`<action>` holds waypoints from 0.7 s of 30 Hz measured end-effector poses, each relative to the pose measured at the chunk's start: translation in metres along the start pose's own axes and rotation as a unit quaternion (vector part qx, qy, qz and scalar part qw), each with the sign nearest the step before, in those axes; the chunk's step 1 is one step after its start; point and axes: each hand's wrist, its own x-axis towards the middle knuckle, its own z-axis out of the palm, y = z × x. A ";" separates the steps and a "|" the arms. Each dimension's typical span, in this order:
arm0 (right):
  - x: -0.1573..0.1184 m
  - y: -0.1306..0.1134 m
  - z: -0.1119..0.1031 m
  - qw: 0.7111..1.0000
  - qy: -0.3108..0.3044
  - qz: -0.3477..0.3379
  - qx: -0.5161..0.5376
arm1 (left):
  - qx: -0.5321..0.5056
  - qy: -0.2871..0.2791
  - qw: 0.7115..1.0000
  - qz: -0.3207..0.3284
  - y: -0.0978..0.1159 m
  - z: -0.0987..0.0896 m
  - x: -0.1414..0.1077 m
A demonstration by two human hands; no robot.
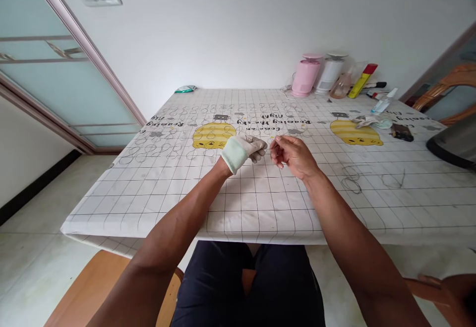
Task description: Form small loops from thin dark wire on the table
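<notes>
My left hand [248, 148], in a pale glove with a light green cuff, is raised over the table with its fingers pinched together. Bare and close beside it, my right hand [292, 154] has its thumb and fingertips closed. Whatever lies between the fingers of either hand is too fine to make out. Many thin rings [159, 147], apparently of wire, are spread over the patterned tablecloth [256, 218] to the left of my hands and beyond them. On the right lie a tangle of thin wire [350, 180] and a loose curved strand [394, 180].
Along the wall stand a pink cylindrical device [306, 76], a white one [329, 75], a bottle [341, 86] and a yellow-red tube [362, 81]. Farther right are a crumpled glove [374, 121], a dark small object [402, 132] and a grey-black container [455, 131]. A green packet [185, 89] lies back left.
</notes>
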 end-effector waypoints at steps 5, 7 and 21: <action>0.002 0.014 0.006 0.997 0.068 0.001 -0.035 | 0.040 0.031 0.999 0.003 -0.006 0.004 0.003; 0.003 0.020 0.008 0.995 0.093 0.000 -0.033 | 0.056 0.034 0.998 0.006 -0.009 0.007 0.004; 0.004 0.031 0.004 0.984 0.125 0.012 -0.128 | 0.114 -0.003 0.993 -0.013 -0.014 0.009 0.003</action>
